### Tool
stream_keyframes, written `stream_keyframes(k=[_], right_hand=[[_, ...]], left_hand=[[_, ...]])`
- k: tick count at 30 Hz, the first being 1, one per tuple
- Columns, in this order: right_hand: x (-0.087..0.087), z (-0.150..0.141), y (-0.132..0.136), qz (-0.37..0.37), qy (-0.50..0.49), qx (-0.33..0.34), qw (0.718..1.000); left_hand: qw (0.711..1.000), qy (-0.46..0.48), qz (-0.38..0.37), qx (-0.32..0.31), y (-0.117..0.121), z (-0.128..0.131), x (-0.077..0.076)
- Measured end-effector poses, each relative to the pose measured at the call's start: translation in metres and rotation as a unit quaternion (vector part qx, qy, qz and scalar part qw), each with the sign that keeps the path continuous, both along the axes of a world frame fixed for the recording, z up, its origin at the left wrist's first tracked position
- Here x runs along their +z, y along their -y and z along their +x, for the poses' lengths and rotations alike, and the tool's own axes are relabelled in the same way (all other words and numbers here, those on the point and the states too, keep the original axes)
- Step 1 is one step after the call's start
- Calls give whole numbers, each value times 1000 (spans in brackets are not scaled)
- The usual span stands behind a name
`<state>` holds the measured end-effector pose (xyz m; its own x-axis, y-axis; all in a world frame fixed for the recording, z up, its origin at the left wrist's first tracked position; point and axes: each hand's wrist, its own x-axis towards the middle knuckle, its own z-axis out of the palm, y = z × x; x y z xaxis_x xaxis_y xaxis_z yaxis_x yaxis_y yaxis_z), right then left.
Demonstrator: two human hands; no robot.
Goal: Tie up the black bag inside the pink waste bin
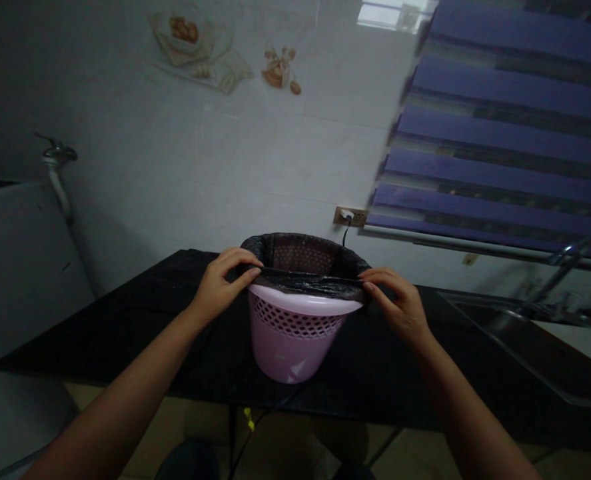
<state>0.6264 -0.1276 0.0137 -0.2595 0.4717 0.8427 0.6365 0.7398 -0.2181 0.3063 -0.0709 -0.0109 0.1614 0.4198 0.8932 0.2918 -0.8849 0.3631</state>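
Left hand (224, 287) and right hand (399, 305) pinch the black plastic liner (302, 284) narrowly, holding it taut across the rim of the pink perforated wastebasket (290, 350).

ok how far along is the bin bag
Done: the black bag lines the pink bin and covers its back rim. In hand: the left hand and right hand pinch the bag's front edge. Left: the front rim shows bare.
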Motion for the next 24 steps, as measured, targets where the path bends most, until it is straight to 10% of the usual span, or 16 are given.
stream_keyframes(k=[24], right_hand=[[6,5,-4,7,7,-12,1000]], left_hand=[[1000,-19,13,2,-5,1,12]])
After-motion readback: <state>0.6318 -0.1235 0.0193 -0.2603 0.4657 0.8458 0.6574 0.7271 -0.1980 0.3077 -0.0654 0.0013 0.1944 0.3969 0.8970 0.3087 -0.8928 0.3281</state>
